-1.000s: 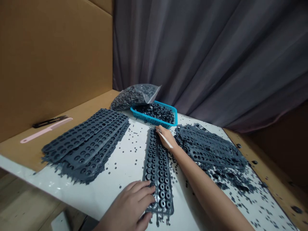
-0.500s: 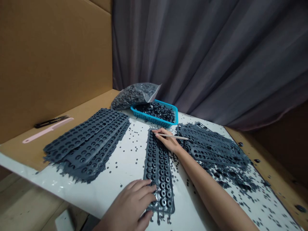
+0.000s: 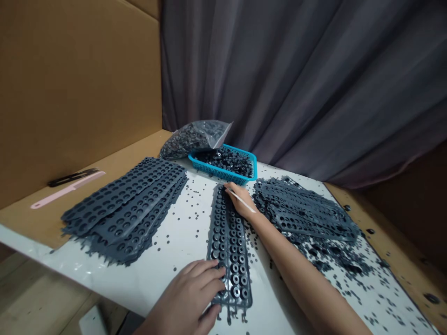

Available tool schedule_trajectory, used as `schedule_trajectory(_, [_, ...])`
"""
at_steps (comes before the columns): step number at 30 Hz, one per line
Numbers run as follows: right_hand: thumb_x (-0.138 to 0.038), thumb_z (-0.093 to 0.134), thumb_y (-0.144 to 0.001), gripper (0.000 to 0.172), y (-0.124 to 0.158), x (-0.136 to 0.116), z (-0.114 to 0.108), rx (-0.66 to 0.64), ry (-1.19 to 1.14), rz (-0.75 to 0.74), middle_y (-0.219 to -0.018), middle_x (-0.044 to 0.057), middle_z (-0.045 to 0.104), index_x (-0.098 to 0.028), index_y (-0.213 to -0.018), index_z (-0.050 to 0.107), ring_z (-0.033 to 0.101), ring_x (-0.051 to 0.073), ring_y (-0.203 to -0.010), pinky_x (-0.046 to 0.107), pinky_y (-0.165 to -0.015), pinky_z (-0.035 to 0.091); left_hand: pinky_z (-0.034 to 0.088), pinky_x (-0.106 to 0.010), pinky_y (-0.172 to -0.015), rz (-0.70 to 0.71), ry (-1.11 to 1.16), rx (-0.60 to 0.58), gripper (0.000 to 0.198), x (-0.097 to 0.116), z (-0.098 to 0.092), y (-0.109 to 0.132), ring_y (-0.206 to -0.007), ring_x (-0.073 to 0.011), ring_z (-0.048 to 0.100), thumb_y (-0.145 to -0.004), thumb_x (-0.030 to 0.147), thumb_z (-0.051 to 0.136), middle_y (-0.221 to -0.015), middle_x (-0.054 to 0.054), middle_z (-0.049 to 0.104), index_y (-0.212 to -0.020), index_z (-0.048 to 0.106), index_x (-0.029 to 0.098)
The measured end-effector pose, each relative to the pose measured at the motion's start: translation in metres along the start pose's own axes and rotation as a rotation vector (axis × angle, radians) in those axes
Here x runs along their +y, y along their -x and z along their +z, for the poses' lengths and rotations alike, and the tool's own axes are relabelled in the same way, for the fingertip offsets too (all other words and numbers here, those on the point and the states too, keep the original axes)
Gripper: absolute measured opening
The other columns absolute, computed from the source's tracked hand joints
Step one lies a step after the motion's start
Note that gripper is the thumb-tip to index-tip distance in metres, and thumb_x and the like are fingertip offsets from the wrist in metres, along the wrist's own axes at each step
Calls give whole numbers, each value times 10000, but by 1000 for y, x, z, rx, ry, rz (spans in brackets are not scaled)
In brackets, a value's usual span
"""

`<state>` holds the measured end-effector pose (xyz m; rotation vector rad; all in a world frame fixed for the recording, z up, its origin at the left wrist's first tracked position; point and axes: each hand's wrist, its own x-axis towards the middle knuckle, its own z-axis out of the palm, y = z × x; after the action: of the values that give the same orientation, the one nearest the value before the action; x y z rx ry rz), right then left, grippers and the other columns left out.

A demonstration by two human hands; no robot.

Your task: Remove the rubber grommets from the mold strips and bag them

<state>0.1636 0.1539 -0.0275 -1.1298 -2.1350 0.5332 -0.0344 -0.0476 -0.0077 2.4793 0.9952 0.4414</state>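
A dark grey moulded rubber strip [image 3: 229, 251] lies lengthwise before me, with rows of round ring-shaped pieces standing up on it. Across the near left edge of that strip rests my left hand [image 3: 190, 293], fingers spread and lying over the pieces. At the strip's far end my right hand [image 3: 243, 194] is closed around a thin pale stick [image 3: 243, 202]. The stick's back end points down and to the right, over the wrist. Its working tip is hidden by the fingers.
Stacked grey strips lie left [image 3: 125, 209] and right [image 3: 307, 209]. Behind stands a blue basket [image 3: 223, 174] of small black parts, with a filled plastic bag [image 3: 193, 137] leaning on it. A pink comb-like tool [image 3: 68, 190] and dark tweezers-like tools [image 3: 71, 177] lie far left. Small black discs litter the table.
The pale stick has swung from nearly level to slanting down rightward as my right hand turned and shifted slightly up the strip. My left hand stays on the strip.
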Motion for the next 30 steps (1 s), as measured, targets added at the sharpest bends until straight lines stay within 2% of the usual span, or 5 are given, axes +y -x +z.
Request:
schedule_trajectory(4, [-286,445,-894,153,4,-6,-2,43,-33,32,-1059,89,673,-208,-961,560,634,249,-955,388,-801,484,454,-430,-959,19,15,31,330,-1,3,1,-1153,-257,521,-733,113,525,-1220,-42,608,-1046,588,194])
schedule_trajectory(10, [-322,530,-861,134,20,-15,-5,-87,-220,45,-1078,74,674,-206,-893,591,621,217,-1022,389,-880,475,460,-426,-950,20,15,48,321,0,2,2,-1148,-261,526,-745,126,524,-1219,-49,609,-1052,589,193])
schedule_trajectory(13, [-331,540,-857,140,22,-14,-5,-97,-240,53,-1085,82,669,-207,-891,596,615,226,-1032,413,-895,462,457,-422,-955,13,15,45,315,1,0,3,-1150,-256,524,-751,130,517,-1220,-45,608,-1051,589,194])
schedule_trajectory(23, [-276,481,-894,121,23,-12,-5,-112,40,-120,-1060,64,676,-224,-951,574,620,210,-949,350,-818,474,450,-410,-966,0,29,51,331,2,1,3,-1159,-244,515,-748,123,522,-1225,-34,605,-1062,584,207])
schedule_trajectory(30, [-240,421,-906,178,15,-8,1,-33,109,-45,-1017,89,672,-218,-1022,554,634,230,-915,359,-795,478,440,-404,-979,-6,11,5,320,2,-1,3,-1178,-240,497,-764,131,503,-1242,-31,593,-1066,586,199])
